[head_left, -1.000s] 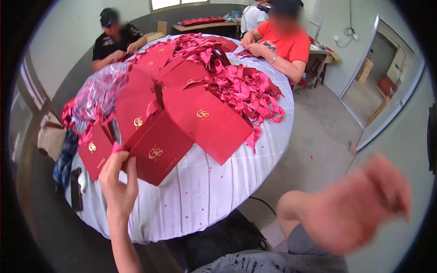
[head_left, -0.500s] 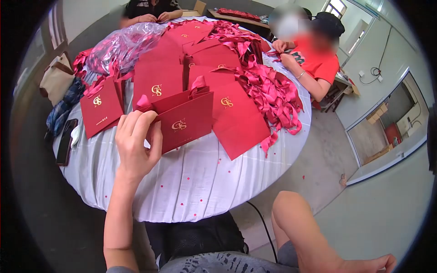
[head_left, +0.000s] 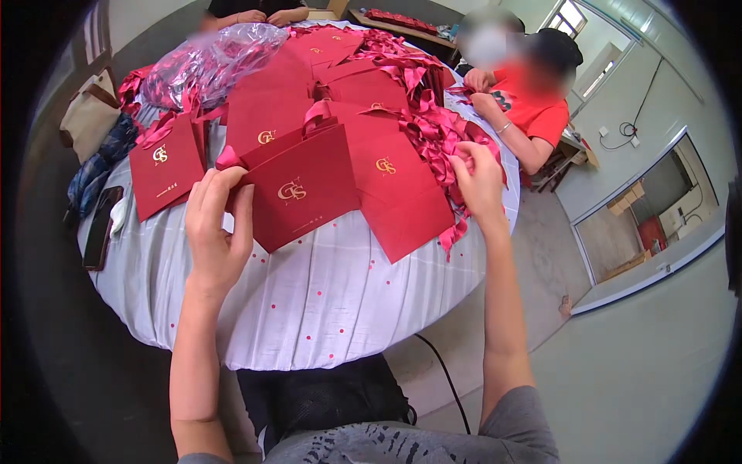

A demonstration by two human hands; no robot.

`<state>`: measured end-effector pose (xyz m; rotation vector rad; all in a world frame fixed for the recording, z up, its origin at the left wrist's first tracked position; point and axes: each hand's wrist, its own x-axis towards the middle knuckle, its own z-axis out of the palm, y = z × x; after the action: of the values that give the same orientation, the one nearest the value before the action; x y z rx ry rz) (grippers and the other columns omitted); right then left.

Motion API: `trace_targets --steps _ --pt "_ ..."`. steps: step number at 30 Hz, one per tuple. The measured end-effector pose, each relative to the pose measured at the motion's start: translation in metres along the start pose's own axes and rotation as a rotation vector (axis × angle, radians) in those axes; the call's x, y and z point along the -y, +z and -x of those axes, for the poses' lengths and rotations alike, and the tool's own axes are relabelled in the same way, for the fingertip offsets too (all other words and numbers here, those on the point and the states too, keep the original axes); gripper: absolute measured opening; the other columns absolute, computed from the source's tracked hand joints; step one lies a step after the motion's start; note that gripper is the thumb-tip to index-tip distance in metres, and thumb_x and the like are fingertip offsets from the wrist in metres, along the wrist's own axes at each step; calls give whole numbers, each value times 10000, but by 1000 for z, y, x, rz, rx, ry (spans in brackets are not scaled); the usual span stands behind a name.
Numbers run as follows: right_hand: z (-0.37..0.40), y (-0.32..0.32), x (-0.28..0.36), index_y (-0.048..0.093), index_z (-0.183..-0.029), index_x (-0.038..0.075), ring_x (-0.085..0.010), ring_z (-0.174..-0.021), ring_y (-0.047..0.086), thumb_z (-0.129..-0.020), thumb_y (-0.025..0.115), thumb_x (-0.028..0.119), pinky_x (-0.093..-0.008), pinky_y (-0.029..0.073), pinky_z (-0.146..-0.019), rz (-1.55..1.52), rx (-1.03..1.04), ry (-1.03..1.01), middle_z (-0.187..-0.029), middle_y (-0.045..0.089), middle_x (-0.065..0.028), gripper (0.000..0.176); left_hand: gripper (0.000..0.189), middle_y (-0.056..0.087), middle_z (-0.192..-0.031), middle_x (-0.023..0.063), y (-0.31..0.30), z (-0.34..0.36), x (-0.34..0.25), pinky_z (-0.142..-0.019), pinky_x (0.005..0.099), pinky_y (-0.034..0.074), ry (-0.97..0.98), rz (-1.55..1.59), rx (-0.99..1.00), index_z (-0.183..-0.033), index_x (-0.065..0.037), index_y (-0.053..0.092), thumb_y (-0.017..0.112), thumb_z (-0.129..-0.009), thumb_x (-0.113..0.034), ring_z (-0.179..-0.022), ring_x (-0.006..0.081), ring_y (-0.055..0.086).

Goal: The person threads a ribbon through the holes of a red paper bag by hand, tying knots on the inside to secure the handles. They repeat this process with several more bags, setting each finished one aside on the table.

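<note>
My left hand (head_left: 215, 228) pinches the left edge of a red paper gift bag (head_left: 305, 189) with a gold monogram, which stands a little tilted on the table. A pink ribbon handle (head_left: 317, 116) loops over the top of this bag. At the right, my right hand (head_left: 481, 185) reaches into the heap of pink ribbons (head_left: 437, 135), its fingers curled with the tips on a ribbon. Just left of that hand lies a flat red bag (head_left: 398, 193). Several other red bags (head_left: 166, 166) with ribbons stand at the left.
A round table with a white cloth (head_left: 309, 309) bears small red dots. On its left are a phone (head_left: 100, 232), a cream bag (head_left: 94, 116) and a clear plastic sack (head_left: 212, 66). A co-worker in a red shirt (head_left: 533, 104) sits at the right; another person's hands (head_left: 263, 15) are at the far side.
My right hand has come up from the lower right to the ribbon heap. My left hand still holds the gift bag; the view has shifted slightly.
</note>
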<state>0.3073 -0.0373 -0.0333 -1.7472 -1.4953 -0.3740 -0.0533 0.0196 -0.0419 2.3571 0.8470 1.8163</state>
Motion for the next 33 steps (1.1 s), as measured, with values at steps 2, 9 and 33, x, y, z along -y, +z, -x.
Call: trace_targets --steps 2,9,33 --pt "-3 16 -16 646 -941 18 -227 -715 585 -808 707 185 -337 475 -684 187 -7 -90 -794 590 -112 222 154 523 -767 100 -2 1 4 -619 305 402 -60 42 6 -951 14 574 598 -810 72 -657 213 495" --pt "-22 32 -21 696 -798 51 -265 -718 603 -782 691 213 -388 472 -660 26 65 44 -747 618 -121 163 127 547 -800 93 -6 1 11 -660 258 446 -177 128 6 -978 32 574 593 -853 45 -723 159 544" --pt "-79 28 11 591 -1138 -3 -75 -841 605 -893 594 56 -206 476 -786 -635 369 99 -947 633 -18 252 109 571 -803 73 -6 3 16 -629 250 438 -286 244 -31 -980 29 589 597 -877 -4 -710 130 541"
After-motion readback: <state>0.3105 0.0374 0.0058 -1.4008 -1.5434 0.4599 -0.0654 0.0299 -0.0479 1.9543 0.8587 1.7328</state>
